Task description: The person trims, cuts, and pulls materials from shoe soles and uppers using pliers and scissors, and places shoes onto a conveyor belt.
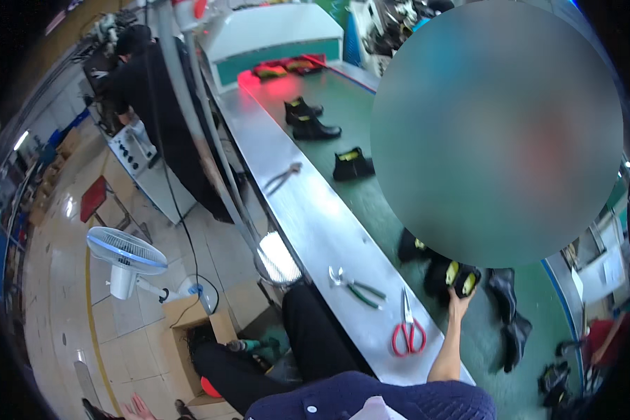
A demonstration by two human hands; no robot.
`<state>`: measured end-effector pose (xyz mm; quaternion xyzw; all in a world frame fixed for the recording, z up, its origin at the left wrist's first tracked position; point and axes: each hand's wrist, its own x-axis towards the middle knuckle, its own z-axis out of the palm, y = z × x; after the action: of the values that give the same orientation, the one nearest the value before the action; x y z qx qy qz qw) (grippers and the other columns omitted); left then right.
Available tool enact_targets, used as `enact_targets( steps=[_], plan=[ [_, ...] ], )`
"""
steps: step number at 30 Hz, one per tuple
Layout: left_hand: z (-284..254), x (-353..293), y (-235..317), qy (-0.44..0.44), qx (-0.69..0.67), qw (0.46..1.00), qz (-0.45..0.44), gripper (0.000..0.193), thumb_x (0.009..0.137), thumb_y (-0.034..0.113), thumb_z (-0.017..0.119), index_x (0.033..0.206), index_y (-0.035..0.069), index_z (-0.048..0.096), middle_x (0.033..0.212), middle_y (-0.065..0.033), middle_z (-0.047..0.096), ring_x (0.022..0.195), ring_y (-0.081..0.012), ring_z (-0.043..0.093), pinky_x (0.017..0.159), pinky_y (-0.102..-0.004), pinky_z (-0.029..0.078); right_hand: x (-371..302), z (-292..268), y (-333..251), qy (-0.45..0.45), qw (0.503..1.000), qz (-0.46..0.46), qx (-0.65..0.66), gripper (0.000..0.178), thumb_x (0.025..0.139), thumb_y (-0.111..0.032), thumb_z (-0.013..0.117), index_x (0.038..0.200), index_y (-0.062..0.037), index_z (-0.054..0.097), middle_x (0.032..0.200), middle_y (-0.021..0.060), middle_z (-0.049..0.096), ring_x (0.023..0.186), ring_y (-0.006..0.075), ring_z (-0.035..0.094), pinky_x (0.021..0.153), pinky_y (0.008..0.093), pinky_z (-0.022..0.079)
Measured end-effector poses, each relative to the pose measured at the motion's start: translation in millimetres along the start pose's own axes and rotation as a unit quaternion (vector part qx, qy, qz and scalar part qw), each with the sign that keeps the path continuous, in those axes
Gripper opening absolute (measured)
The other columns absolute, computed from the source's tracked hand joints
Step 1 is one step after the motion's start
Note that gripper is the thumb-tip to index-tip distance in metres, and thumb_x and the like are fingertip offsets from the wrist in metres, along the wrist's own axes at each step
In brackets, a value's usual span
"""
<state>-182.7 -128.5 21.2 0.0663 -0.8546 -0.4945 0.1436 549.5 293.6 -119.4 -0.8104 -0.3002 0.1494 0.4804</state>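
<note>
My right hand (460, 299) reaches over the green belt and grips the near end of a black shoe (470, 283) with a yellow inside. Against that shoe stands another black shoe (442, 274), also yellow inside. A third dark shoe (409, 246) is partly covered by a large blurred disc. To the right, two black boots (516, 341) lie on the belt. My left hand (140, 407) shows at the lower left edge, away from the belt, its fingers apart and nothing in it.
Red-handled scissors (408, 337), green-handled pliers (360, 288) and pincers (283, 178) lie on the metal ledge (315, 213). More black boots (313, 129) stand farther along the belt. On my left are a fan (126, 252), an open carton (182, 332) and a person in black (164, 105).
</note>
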Motion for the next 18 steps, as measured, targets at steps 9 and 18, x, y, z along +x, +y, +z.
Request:
enact_targets(
  steps=[9,18],
  plan=[
    [129,-63,140,-0.398,-0.307,0.864,-0.013,0.043,0.092,0.025,0.055,0.131,0.006,0.047,0.122,-0.0125,0.054,0.098,-0.0219,0.058,0.087,-0.0332,0.048,-49,76,-94,0.004,0.997,0.002,-0.071,0.102,0.07,-0.034,0.074,0.146,-0.0166,0.008,0.112,0.0285,0.058,0.104,0.0456,0.056,0.091,0.0478,0.042],
    [81,-296,372,-0.838,-0.351,0.306,0.284,0.023,0.085,0.016,0.064,0.102,0.0,0.066,0.111,-0.0198,0.06,0.102,-0.0314,0.061,0.089,-0.0433,0.047,-2,170,-123,-0.026,0.999,-0.009,-0.021,0.104,0.068,-0.035,0.072,0.145,-0.0154,0.005,0.122,0.0299,0.051,0.111,0.0452,0.051,0.096,0.0483,0.04]
  ],
)
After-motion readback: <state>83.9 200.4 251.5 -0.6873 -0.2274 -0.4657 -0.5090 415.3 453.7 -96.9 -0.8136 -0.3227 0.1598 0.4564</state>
